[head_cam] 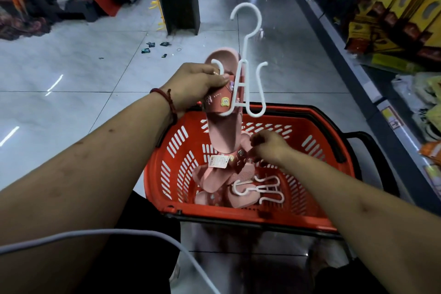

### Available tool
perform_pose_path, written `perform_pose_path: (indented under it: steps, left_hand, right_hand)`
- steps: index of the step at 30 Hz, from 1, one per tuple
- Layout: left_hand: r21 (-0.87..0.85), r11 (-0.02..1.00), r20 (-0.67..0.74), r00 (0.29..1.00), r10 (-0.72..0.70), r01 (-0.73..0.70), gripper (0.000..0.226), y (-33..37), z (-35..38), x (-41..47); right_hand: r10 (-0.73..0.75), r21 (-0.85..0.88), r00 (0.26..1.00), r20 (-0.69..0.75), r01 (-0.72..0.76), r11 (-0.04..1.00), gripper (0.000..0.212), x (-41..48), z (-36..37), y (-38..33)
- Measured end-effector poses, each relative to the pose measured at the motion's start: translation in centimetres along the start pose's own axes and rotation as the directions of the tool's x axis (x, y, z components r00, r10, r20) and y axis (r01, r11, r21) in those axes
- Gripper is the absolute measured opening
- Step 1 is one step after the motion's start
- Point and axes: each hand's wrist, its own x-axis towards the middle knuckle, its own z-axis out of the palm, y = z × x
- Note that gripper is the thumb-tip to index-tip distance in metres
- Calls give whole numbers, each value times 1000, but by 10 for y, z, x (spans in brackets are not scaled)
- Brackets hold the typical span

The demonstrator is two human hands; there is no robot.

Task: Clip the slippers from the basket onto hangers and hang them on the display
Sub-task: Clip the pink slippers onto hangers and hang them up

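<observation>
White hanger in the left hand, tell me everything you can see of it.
The white hanger looks like thin moulded plastic: a round hook on top, a slim stem, two U-shaped prongs joined by a crossbar. It stands upright above the red basket. The left hand grips its left prong together with a pink slipper hung there; the right prong is bare.

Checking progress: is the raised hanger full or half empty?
Half empty: one pink slipper sits on one arm of the hanger in the left hand; the other is bare.
</observation>
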Motion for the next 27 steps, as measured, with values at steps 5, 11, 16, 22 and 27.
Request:
perform_pose_path:
  steps: [5, 11, 16, 22, 27]
  left_hand:
    - [15, 999, 39, 998, 49, -50, 22, 11, 1, -6]
    - [32, 998, 67, 996, 57, -59, 18, 10, 0, -4]
    - [-1, 1000, 28, 999, 28, -28, 8, 5, -2, 0]
    - [-2, 1000, -29, 1000, -12, 12, 20, -7, -3, 8]
    - [58, 996, -37, 998, -59, 62, 32, -20, -6, 12]
  right_hand:
    - [-111, -101, 993, -36, 107, 989, 67, 16, 14, 19]
    - [-49, -281, 997, 62, 65, 958, 27, 26, 23, 21]
    - [-110, -409, 991, 74, 131, 903, 1, 22, 20, 14]
    - [-196, -190, 977, -79, 179, 965, 23, 20, 4, -3]
    - [-177, -32, 960, -215, 174, 984, 10, -2, -20, -32]
